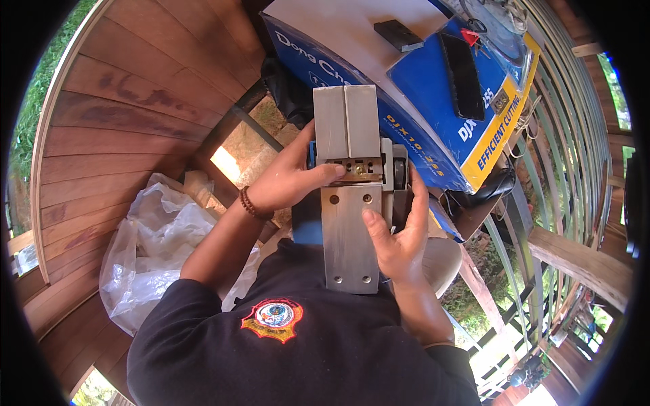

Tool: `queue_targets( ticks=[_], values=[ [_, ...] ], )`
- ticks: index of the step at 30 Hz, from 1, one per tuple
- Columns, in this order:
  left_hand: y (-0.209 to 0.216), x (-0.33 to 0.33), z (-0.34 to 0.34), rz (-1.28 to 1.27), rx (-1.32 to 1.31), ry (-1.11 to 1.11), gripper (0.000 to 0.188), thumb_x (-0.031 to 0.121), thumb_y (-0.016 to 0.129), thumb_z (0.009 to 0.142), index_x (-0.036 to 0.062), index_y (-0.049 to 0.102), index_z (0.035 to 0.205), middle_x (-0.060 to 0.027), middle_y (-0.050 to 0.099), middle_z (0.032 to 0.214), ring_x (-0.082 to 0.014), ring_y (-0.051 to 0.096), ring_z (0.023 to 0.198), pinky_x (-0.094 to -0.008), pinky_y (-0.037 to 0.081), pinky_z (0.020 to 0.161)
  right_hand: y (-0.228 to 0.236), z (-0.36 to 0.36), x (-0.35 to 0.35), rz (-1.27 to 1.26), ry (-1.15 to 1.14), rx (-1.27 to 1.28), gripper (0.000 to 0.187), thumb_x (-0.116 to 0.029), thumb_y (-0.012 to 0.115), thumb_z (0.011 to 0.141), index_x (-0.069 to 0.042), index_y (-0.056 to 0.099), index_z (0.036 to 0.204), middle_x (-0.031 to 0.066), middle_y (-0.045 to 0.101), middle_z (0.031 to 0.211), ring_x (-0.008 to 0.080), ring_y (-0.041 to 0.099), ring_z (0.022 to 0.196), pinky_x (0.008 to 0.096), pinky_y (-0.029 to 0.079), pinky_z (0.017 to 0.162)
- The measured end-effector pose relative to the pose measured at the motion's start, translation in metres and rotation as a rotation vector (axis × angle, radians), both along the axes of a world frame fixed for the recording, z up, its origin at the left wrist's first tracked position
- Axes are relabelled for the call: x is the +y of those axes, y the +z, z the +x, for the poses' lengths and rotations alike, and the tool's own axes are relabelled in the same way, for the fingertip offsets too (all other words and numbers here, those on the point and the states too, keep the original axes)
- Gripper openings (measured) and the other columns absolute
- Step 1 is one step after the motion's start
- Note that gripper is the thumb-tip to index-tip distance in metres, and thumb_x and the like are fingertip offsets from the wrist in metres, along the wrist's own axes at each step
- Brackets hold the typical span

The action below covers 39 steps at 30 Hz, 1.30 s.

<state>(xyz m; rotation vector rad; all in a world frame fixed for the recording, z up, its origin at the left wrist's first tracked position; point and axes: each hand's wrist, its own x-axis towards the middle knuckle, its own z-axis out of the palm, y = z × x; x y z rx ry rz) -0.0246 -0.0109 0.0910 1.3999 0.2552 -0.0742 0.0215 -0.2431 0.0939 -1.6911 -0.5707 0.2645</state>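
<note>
An electric hand planer lies sole up against my body, its two flat metal plates facing me. Between the plates the cutter drum shows, with a brownish blade holder and small screws. My left hand grips the planer's left side, the thumb resting at the drum's left end. Along the opposite side, by the dark round part, my right hand is wrapped, its thumb near the edge of the lower plate. The planer's underside and most of my fingertips are hidden.
A large blue and white cardboard box stands ahead on the right. On it lie a black phone-like slab, a small dark block and a red-tipped item. A clear plastic bag sits at left, beside a curving wooden plank wall.
</note>
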Motion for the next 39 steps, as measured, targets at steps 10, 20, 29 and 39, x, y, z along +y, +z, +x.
queue_targets(
  ticks=[10, 20, 29, 39],
  values=[
    [-0.006, 0.000, 0.005, 0.030, -0.040, -0.023, 0.085, 0.028, 0.078, 0.097, -0.0079, 0.033, 0.160, -0.0188, 0.056, 0.150, -0.0227, 0.051, 0.140, -0.0373, 0.040, 0.119, 0.000, 0.003, -0.004, -0.004, -0.001, 0.013, 0.079, -0.020, 0.076, 0.094, 0.009, 0.035, 0.155, 0.0237, 0.050, 0.146, 0.0317, 0.053, 0.133, 0.0440, 0.041, 0.114],
    [0.003, -0.007, 0.009, 0.112, -0.077, -0.048, 0.090, 0.024, 0.082, 0.093, -0.0112, 0.033, 0.159, -0.0228, 0.054, 0.151, -0.0256, 0.048, 0.144, -0.0385, 0.037, 0.121, -0.001, 0.032, 0.001, 0.052, -0.058, 0.204, 0.068, -0.020, 0.075, 0.097, 0.009, 0.044, 0.150, 0.0220, 0.058, 0.140, 0.0275, 0.058, 0.127, 0.0416, 0.047, 0.108],
    [0.002, -0.015, 0.007, 0.066, -0.090, -0.006, 0.083, 0.018, 0.072, 0.095, -0.0095, 0.030, 0.161, -0.0217, 0.049, 0.156, -0.0254, 0.044, 0.148, -0.0382, 0.035, 0.122, 0.002, 0.041, -0.001, 0.025, -0.069, 0.308, 0.052, -0.019, 0.076, 0.097, 0.005, 0.058, 0.139, 0.0146, 0.069, 0.128, 0.0212, 0.066, 0.115, 0.0372, 0.051, 0.103],
    [-0.001, -0.017, 0.003, -0.043, 0.074, 0.075, 0.076, 0.010, 0.066, 0.095, -0.0054, 0.033, 0.162, -0.0158, 0.051, 0.154, -0.0225, 0.047, 0.144, -0.0358, 0.037, 0.120, 0.004, 0.040, 0.003, -0.082, -0.167, 0.259, 0.054, -0.029, 0.080, 0.091, 0.004, 0.062, 0.130, 0.0187, 0.071, 0.117, 0.0274, 0.069, 0.108, 0.0408, 0.053, 0.097]
  ],
)
